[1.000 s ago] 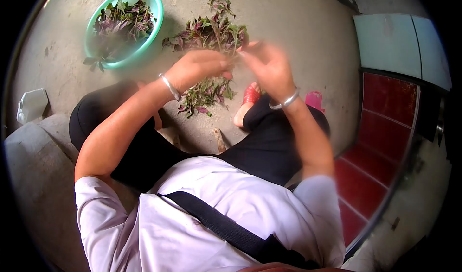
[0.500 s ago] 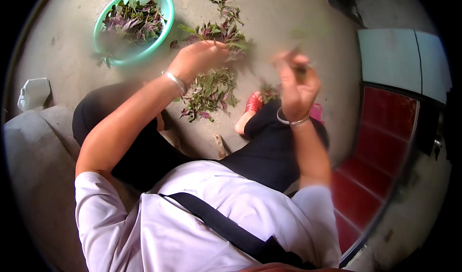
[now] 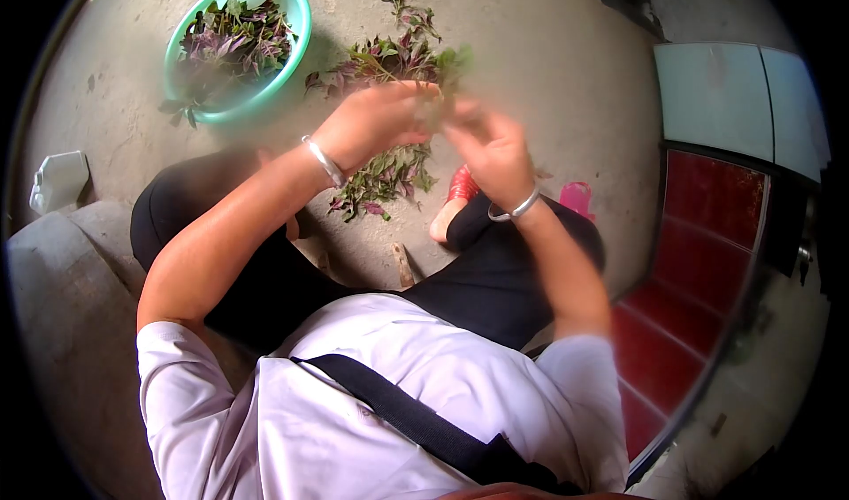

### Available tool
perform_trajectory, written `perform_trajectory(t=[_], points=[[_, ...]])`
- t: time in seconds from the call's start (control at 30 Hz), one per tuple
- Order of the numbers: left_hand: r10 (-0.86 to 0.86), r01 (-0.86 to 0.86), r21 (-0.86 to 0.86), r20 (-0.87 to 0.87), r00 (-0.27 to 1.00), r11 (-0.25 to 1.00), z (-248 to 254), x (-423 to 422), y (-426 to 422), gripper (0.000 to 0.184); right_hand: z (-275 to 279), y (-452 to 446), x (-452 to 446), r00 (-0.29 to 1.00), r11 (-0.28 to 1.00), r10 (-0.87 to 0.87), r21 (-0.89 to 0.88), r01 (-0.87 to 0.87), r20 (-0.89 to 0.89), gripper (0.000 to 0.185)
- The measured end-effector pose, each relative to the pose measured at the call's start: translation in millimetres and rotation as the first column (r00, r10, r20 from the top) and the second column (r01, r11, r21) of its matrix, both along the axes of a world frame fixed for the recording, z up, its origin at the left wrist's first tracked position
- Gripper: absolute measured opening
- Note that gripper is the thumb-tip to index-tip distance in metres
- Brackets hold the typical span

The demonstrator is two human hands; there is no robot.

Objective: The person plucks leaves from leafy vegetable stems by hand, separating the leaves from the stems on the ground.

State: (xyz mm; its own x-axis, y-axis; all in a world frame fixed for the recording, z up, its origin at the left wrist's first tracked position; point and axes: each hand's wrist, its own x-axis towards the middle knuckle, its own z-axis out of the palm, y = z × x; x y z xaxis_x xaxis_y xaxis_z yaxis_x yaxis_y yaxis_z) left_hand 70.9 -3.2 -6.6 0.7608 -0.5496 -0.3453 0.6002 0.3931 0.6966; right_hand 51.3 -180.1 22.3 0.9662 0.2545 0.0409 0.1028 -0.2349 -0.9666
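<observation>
My left hand [image 3: 380, 120], with a silver bracelet at the wrist, is closed on a leafy stem whose blurred green leaves [image 3: 453, 62] stick up past the fingers. Close against it on the right, my right hand [image 3: 491, 142] has its fingers pinched together at the same stem; what lies between them is too smeared to make out. Beyond the hands a heap of purple-green leafy stems [image 3: 389, 58] rests on the floor. Nearer to me, partly under my left hand, lies a second pile of leaves [image 3: 380, 182].
A turquoise basin [image 3: 301, 58] with purple-green leaves stands at the upper left. A white plastic container [image 3: 60, 182] is at the far left. My foot in a red sandal [image 3: 460, 189] is below the hands, a pink object [image 3: 576, 198] to its right. Red tiles [image 3: 707, 208] line the right.
My right hand swung out to the right half a second ago and has come back beside my left hand. Green leaves now show above the fingers.
</observation>
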Motion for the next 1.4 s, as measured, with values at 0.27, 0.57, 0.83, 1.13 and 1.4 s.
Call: perform_trajectory(t=[0.27, 0.57, 0.83, 1.13, 1.4], points=[[-0.188, 0.007, 0.349, 0.487, 0.853, 0.937, -27.2, -24.5, -15.5, 0.044, -7.9, 1.0, -5.5, 0.994, 0.998, 0.01, -0.063, -0.017, -0.108, 0.009], [-0.858, 0.073, 0.951, 0.234, 0.458, 0.299, -18.4, -42.1, 6.6, 0.034, -136.8, -186.8, 15.9, 0.892, 0.631, -0.436, -0.748, 0.204, -0.124, 0.017], [-0.925, 0.029, 0.966, 0.238, 0.298, 0.258, -6.3, -56.7, 3.7, 0.037, -215.2, -231.8, -6.7, 0.85, 0.16, -0.346, -0.918, -0.363, -0.397, 0.037], [-0.97, 0.041, 0.994, 0.089, 0.224, 0.101, -3.9, -47.9, 3.0, 0.042, -309.5, -40.3, 70.0, 0.324, 0.853, -0.459, -0.308, 0.421, -0.827, 0.045], [-0.989, -0.015, 1.0, -0.011, 0.145, -0.013, -5.9, -42.7, 7.7, 0.044, -347.0, -30.0, 92.3, 0.066, 0.571, -0.463, -0.241, 0.785, -0.884, 0.022]])
